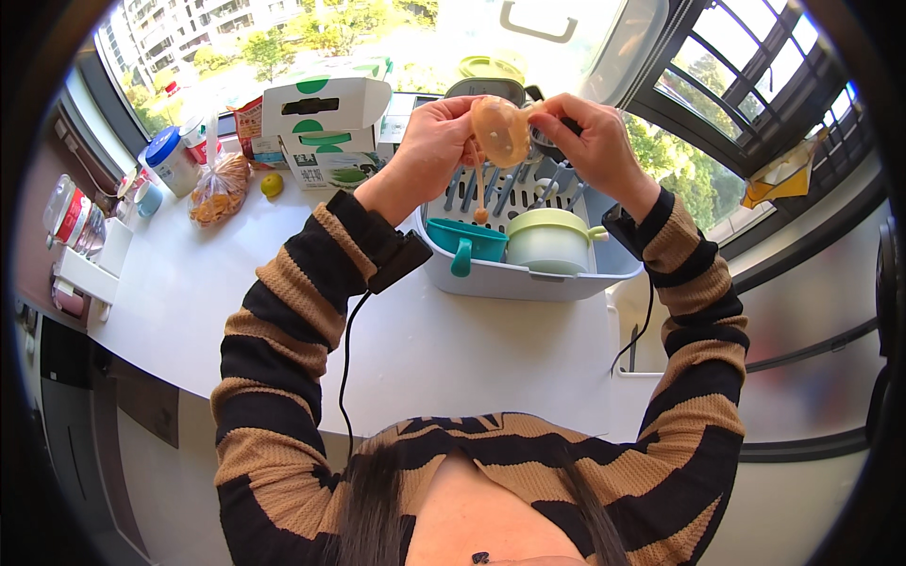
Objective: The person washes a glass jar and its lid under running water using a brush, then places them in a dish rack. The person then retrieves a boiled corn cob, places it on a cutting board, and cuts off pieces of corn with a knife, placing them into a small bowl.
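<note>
A translucent orange drinking-cup lid [500, 131], seemingly of soft plastic, is held up between both hands above a bottle drying rack [488, 277]. Its left side is gripped by the fingers of my left hand [428, 145]. My right hand [591, 131] pinches the narrow spout on its right. Below the lid hangs a thin straw [480, 185] with a small round end. In the grey rack, blue-grey pegs [501, 198] stand upright behind a teal handled bowl [468, 242] and a pale green lidded bowl [548, 244]. My fingers hide parts of the lid.
Milk cartons [329, 170], a bag of orange snacks [218, 198], a yellow-green citrus fruit [272, 185], a blue-lidded jar [170, 159] and a light-blue mug [147, 199] stand to the left. A sink [640, 368] lies right of the rack. Black cables [345, 361] hang from both wrist devices.
</note>
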A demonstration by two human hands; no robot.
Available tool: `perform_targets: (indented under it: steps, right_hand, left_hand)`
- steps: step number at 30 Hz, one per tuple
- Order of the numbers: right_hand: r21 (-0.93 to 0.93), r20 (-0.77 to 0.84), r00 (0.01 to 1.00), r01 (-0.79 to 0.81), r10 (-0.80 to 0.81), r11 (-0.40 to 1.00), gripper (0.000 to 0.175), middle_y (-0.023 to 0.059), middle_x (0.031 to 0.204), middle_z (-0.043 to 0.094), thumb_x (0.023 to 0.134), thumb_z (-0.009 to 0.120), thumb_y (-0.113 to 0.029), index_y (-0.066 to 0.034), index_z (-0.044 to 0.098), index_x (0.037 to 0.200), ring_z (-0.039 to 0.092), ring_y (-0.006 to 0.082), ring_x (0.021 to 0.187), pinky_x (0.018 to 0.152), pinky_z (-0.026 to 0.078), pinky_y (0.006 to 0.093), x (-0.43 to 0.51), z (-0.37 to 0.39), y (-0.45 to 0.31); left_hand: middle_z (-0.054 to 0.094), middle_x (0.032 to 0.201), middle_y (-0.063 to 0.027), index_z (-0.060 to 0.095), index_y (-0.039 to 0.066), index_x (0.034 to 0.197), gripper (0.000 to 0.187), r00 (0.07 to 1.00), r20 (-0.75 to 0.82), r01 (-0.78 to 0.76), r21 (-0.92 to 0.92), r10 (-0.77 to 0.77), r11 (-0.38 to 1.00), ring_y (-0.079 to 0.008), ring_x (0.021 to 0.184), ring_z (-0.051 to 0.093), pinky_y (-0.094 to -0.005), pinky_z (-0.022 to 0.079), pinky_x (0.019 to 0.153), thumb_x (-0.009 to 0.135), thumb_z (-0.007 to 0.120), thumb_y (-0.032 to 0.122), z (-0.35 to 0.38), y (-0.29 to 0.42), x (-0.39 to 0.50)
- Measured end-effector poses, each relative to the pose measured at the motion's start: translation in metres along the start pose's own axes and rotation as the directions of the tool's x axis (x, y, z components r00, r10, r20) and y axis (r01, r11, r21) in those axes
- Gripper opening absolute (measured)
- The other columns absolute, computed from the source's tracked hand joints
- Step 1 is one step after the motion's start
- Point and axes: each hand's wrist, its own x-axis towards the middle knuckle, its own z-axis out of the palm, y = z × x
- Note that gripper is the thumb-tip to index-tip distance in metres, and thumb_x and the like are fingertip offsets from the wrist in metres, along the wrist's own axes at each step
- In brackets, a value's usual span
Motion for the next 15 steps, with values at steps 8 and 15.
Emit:
perform_targets:
  steps: [8,15]
  right_hand:
    - [0.033,0.051,0.99,-0.134,0.132,0.99,0.019,0.0072,0.063,0.062,0.087,0.061,-0.026,-0.0075,0.064,0.091,0.058,0.0173,0.052,0.052,0.044,0.0273,0.003,-0.01,-0.012]
    - [-0.518,0.163,0.983,0.015,0.082,0.855,0.011,0.0057,0.067,0.063,0.08,0.065,-0.022,-0.012,0.07,0.084,0.059,0.0242,0.058,0.053,0.045,0.0295,-0.006,-0.05,0.011]
  left_hand:
    - [0.063,0.079,-0.0044,0.061,0.0,0.112,0.026,0.998,0.055,-0.008,0.047,0.006,0.999,-0.0055,0.055,0.05,-0.0187,0.043,0.049,0.094,0.053,0.016,0.008,-0.002,-0.001]
    - [0.067,0.096,-0.0112,0.058,-0.001,0.115,0.028,0.995,-0.04,0.099,0.178,-0.094,0.979,-0.0049,0.052,0.046,-0.0178,0.045,0.05,0.093,0.053,0.016,0.01,-0.005,-0.008]
